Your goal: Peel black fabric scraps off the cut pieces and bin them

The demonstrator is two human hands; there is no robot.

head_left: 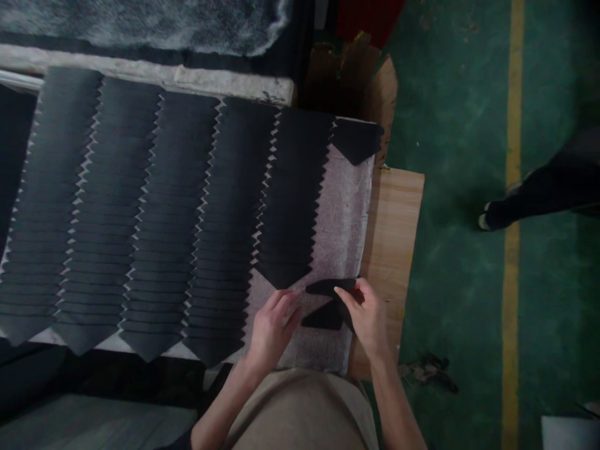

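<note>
My right hand point(368, 312) pinches a small flat black piece point(328, 287) with a tapered end, between thumb and fingers. Just left of that piece is my left hand point(274, 328), its thumb and fingers apart and nothing visible between them. Below the held piece, another black piece point(323, 315) lies on the pinkish-grey fabric-like surface point(344, 187), partly covered by my right hand. Beyond my left hand, a row of overlapping dark pointed pieces point(293, 200) ends in a tip. More such rows point(234, 231) run side by side to the left.
A single dark pointed piece point(359, 137) lies at the far right corner. A wooden board point(396, 237) juts out along the right edge, with a torn cardboard box point(387, 94) behind it. On the green floor point(459, 300), a person's leg point(529, 194) shows near a yellow line point(510, 312).
</note>
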